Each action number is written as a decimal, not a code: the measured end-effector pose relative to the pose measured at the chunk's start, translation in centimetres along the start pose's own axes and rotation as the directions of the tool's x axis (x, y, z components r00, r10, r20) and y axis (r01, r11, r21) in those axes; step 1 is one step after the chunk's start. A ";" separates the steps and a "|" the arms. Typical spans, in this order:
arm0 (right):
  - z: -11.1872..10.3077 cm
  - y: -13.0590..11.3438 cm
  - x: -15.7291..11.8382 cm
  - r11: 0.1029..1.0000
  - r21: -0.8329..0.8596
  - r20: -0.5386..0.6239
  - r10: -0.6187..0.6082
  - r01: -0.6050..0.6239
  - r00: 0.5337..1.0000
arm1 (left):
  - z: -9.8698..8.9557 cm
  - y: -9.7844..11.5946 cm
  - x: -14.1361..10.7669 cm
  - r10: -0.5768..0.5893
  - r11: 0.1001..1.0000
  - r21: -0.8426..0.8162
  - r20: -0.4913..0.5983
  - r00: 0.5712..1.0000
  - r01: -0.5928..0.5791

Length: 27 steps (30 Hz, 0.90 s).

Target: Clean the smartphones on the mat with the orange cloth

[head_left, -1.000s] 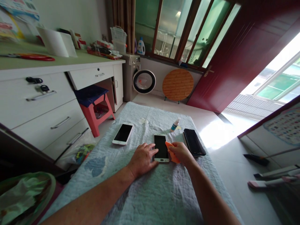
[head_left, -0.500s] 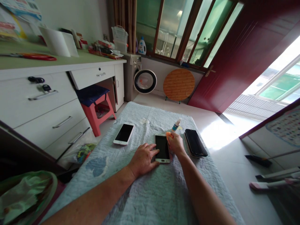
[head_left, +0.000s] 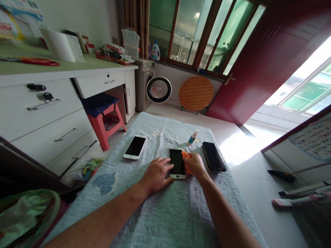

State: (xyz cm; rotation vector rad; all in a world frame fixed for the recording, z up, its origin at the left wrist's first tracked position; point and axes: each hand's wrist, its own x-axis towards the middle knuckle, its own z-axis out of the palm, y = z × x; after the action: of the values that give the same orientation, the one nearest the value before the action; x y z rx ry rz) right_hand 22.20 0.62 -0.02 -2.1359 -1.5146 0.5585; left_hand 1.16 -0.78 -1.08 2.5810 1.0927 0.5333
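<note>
A white-framed smartphone [head_left: 177, 164] with a dark screen lies face up on the cloth-covered table [head_left: 165, 213]. My left hand [head_left: 158, 174] rests along its left edge, fingers spread and touching the frame. In my right hand [head_left: 195, 164] is a bunched orange cloth [head_left: 186, 161], pressed against the phone's right edge. To the left lies another white smartphone [head_left: 135, 147], screen up. A black smartphone [head_left: 213, 156] lies on the right, seemingly on top of another flat thing. Behind my right hand stands a small spray bottle [head_left: 192, 137] with a blue label.
At left is a white desk with drawers [head_left: 51, 113], with a pink stool [head_left: 103, 124] partly under it. A bin [head_left: 55, 206] stands by the table's left corner. Beyond the table are a washing machine with its round door [head_left: 159, 89] ajar and a round wooden tabletop [head_left: 196, 93].
My right hand has slid toward me along the phone's right edge with the orange cloth, and more of the cloth shows. My left hand stays on the phone. The view has shifted slightly.
</note>
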 end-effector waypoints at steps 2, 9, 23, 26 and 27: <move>0.0 -0.4 0.2 0.999 -0.035 -0.030 0.020 -0.021 0.999 | 0.0 0.0 0.0 0.001 1.000 -0.001 0.003 1.000 -0.001; 0.6 -1.7 2.9 0.998 -0.034 -0.098 0.045 -0.049 0.994 | -0.1 0.0 0.1 0.005 1.000 -0.002 0.002 1.000 -0.005; -0.5 -0.7 -0.3 0.997 -0.077 0.002 0.006 -0.006 1.000 | -0.2 0.1 0.1 -0.009 1.000 -0.009 0.022 1.000 0.009; -0.5 0.0 -2.4 0.999 -0.051 0.021 0.014 -0.013 1.000 | 0.0 0.0 0.1 -0.013 1.000 -0.002 0.016 1.000 0.013; -0.5 0.2 -3.1 0.999 -0.048 0.026 0.019 -0.018 0.999 | 0.0 0.0 0.1 -0.011 1.000 -0.002 0.010 1.000 0.011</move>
State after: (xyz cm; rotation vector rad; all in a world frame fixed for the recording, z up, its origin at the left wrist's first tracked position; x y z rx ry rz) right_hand 21.65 -2.44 0.45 -2.1892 -1.5382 0.5636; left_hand 1.21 -0.70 -1.07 2.5720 1.1020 0.5183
